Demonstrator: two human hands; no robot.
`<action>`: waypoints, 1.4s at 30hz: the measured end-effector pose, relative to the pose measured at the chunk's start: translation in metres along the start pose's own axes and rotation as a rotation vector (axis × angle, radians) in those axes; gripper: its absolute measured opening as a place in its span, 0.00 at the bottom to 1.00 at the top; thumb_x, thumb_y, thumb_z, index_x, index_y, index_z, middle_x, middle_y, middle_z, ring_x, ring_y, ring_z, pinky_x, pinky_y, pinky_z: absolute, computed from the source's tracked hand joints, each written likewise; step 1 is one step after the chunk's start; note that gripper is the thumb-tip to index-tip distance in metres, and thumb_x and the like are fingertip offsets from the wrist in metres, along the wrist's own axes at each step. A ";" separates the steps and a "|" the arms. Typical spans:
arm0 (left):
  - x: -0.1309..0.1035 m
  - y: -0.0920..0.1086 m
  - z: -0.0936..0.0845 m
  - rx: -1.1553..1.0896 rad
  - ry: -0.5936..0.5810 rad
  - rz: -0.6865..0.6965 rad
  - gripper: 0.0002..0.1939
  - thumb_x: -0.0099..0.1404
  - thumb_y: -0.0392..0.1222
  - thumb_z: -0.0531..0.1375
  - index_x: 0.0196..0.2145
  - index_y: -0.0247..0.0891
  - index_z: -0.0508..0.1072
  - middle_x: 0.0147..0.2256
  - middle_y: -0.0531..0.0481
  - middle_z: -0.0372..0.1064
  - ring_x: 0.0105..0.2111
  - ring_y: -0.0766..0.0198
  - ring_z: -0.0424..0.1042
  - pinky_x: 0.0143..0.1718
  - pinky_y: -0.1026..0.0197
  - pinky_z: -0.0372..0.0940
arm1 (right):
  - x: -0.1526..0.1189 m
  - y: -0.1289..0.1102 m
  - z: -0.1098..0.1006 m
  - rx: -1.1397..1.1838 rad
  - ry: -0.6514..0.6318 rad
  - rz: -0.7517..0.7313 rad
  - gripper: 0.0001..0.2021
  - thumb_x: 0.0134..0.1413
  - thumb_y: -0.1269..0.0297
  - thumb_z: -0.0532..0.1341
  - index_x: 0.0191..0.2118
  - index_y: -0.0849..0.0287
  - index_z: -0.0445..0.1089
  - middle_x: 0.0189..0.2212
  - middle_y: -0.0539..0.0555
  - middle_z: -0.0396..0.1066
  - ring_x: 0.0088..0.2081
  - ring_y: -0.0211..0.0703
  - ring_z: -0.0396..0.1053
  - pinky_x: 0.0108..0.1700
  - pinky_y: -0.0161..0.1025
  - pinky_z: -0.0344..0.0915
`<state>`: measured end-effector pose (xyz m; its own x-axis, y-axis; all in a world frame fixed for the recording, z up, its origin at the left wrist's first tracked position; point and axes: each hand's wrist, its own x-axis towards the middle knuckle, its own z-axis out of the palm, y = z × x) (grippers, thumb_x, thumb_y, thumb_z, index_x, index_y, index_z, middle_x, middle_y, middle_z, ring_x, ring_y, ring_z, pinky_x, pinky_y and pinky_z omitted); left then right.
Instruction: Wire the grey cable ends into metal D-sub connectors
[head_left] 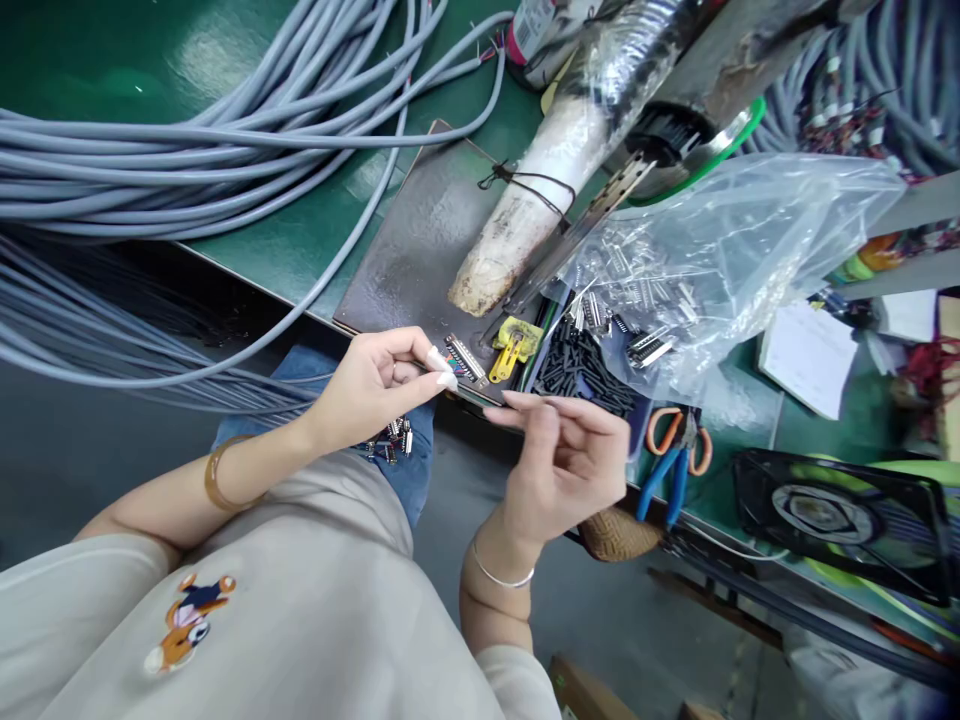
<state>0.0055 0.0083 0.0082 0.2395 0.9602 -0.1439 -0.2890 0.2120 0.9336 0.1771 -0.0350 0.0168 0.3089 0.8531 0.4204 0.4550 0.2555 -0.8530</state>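
My left hand (386, 385), with white wrapping on its fingertips, pinches thin coloured wires (456, 368) beside a metal multi-pin connector (466, 360). The connector lies at the near edge of a dark board (405, 240). To the right, my right hand (566, 455) has its thumb and index finger close together; what is between them is too small to make out. A thin dark strand seems to run between the two hands. Just beyond the connector sits a small yellow tool (511, 350). Several wired connectors (394, 440) hang near my lap.
Grey cables (225, 160) cover the left of the green bench. A white-wrapped tube (525, 210) slants over the board. To the right are black sleeves (581, 370), a plastic bag (750, 240) of connectors, orange-and-blue pliers (675, 460), paper (808, 358) and a black fan (832, 515).
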 end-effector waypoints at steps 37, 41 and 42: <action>0.017 0.010 0.001 0.515 0.115 0.347 0.04 0.64 0.37 0.65 0.31 0.35 0.76 0.30 0.48 0.76 0.26 0.69 0.71 0.25 0.68 0.64 | 0.024 0.006 0.021 -0.126 -0.165 -0.209 0.07 0.58 0.73 0.67 0.39 0.53 0.73 0.42 0.50 0.82 0.44 0.43 0.82 0.43 0.40 0.80; 0.016 0.008 -0.001 0.512 0.099 0.296 0.05 0.65 0.38 0.65 0.31 0.35 0.76 0.30 0.49 0.76 0.25 0.70 0.71 0.25 0.68 0.64 | 0.023 0.009 0.020 -0.125 -0.178 -0.199 0.07 0.58 0.73 0.67 0.36 0.54 0.71 0.42 0.50 0.83 0.40 0.40 0.82 0.41 0.37 0.80; 0.016 0.007 -0.001 0.514 0.105 0.295 0.05 0.65 0.38 0.65 0.31 0.35 0.76 0.29 0.49 0.76 0.25 0.70 0.71 0.25 0.68 0.64 | 0.023 0.009 0.020 -0.126 -0.180 -0.195 0.07 0.58 0.73 0.67 0.35 0.54 0.70 0.42 0.50 0.83 0.40 0.40 0.82 0.41 0.37 0.80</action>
<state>0.0067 0.0248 0.0124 0.1172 0.9835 0.1378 0.1625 -0.1559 0.9743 0.1721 -0.0045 0.0122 0.0576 0.8632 0.5016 0.5951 0.3737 -0.7115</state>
